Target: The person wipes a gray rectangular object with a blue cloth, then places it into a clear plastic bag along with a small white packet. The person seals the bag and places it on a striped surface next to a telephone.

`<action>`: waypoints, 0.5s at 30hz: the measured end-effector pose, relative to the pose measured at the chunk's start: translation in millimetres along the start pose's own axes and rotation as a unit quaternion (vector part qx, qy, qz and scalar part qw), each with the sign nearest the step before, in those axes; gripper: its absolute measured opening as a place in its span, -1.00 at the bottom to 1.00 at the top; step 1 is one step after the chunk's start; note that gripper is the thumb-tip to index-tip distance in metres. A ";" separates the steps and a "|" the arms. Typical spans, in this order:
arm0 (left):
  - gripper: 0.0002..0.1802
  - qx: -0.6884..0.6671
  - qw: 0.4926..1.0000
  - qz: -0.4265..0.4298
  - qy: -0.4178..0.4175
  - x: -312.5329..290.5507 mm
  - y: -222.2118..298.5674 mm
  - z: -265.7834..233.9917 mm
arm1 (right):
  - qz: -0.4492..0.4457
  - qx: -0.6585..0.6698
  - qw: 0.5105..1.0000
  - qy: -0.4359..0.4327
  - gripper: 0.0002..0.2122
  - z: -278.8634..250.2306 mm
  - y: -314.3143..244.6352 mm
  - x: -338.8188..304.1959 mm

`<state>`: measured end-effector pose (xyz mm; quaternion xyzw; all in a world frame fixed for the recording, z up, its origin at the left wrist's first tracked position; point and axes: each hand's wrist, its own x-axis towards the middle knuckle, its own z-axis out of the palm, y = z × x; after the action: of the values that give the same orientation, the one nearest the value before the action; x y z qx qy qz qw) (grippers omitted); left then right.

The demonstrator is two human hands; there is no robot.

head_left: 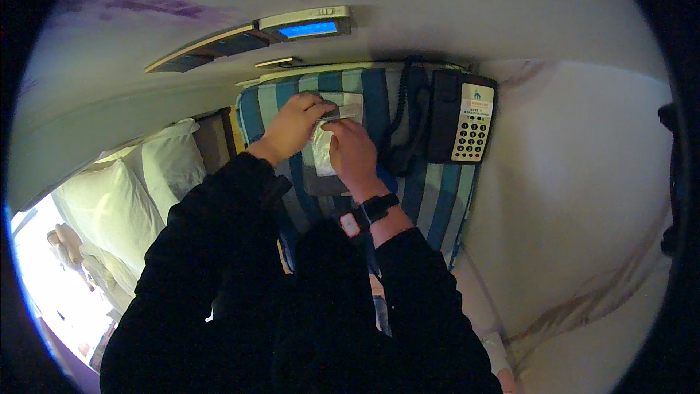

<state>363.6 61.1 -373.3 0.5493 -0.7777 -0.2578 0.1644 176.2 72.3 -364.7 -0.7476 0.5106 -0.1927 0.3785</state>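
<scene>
A small white, shiny packet [323,155], apparently of clear plastic, lies under my hands. Beneath it is a flat grey rectangular thing [332,186] on a blue-striped cloth [374,95]. My left hand [293,125] comes from the left, with its fingers pinched together at the packet's top edge. Curled in from the right, my right hand [354,152] has its fingertips on the packet's upper right side. The two hands' fingertips nearly meet. What exactly sits between them is hidden.
A black corded desk phone [464,117] stands right of my hands, its coiled cord [401,98] beside it. On the wall behind is a panel with a blue display [310,30]. White pillows [109,204] lie on the left. A small red-edged white tag [350,225] is near my right wrist.
</scene>
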 end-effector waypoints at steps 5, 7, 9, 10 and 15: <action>-0.64 0.127 0.991 0.010 0.038 -7.3 13.9 8.1 | 0.043 -0.098 0.993 0.058 -0.88 -11.5 -0.5 -27.1; -0.68 0.148 0.987 0.000 0.057 -5.3 18.4 14.5 | 0.075 -0.107 0.991 0.016 -0.88 -13.7 2.9 -41.1; -0.69 0.136 0.988 0.007 0.066 -1.3 20.2 17.9 | 0.083 -0.109 0.991 0.007 -0.88 -10.4 9.3 -47.8; -0.69 0.132 0.989 0.014 0.061 0.3 20.1 17.5 | 0.078 -0.107 0.991 0.017 -0.88 -6.8 11.9 -49.6; -0.47 0.107 0.993 0.043 -0.038 -14.1 23.5 1.5 | 0.080 -0.063 0.994 0.031 -0.89 8.2 22.8 -51.0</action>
<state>349.5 80.8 -360.5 0.5194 -0.8294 -0.1869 0.0860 147.0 117.3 -382.3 -0.7200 0.5915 -0.1524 0.3293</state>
